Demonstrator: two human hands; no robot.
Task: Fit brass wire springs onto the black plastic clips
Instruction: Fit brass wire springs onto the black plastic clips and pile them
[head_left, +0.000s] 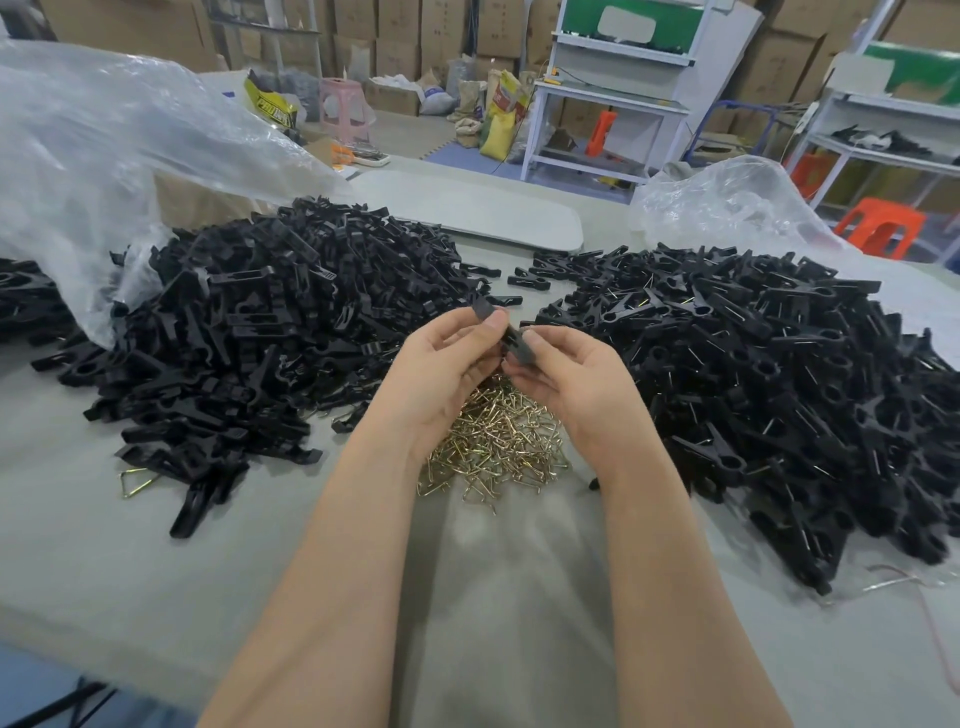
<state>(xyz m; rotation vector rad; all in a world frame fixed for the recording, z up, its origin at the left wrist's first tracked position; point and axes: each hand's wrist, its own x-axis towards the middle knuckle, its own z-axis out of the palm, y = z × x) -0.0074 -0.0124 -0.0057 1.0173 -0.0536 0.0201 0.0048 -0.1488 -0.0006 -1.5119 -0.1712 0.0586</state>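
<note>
Two bare forearms (337, 571) reach in from the bottom edge over the grey tabletop (104, 545) and meet near the middle of the view. The left grip (441, 364) and the right grip (571, 384) are drawn close together, palms turned toward each other, both pinching one black plastic clip (511, 335) between thumb and curled fingers. The clip lies slantwise, its upper end sticking out above the left thumb and its lower end tucked under the right thumb. It is held clear of the tabletop, directly above a loose heap of brass wire springs (498, 441) that lies between the two wrists. Whether a spring is already on the held clip cannot be told, since the fingers cover its middle. To the left of the grips spreads a large pile of bare clip pieces (270, 322), spilling from a crumpled clear plastic bag (104, 156). One stray spring (137, 480) lies at the near edge of that pile. To the right is a second wide pile of clips (753, 374), many showing thin glints of wire, with another clear bag (727, 202) behind it. A flat grey board (467, 202) rests on the tabletop beyond both piles. Farther back stand white shelving (613, 93), an orange stool (880, 223), a pink stool (340, 106) and stacked cardboard boxes (395, 31)
</note>
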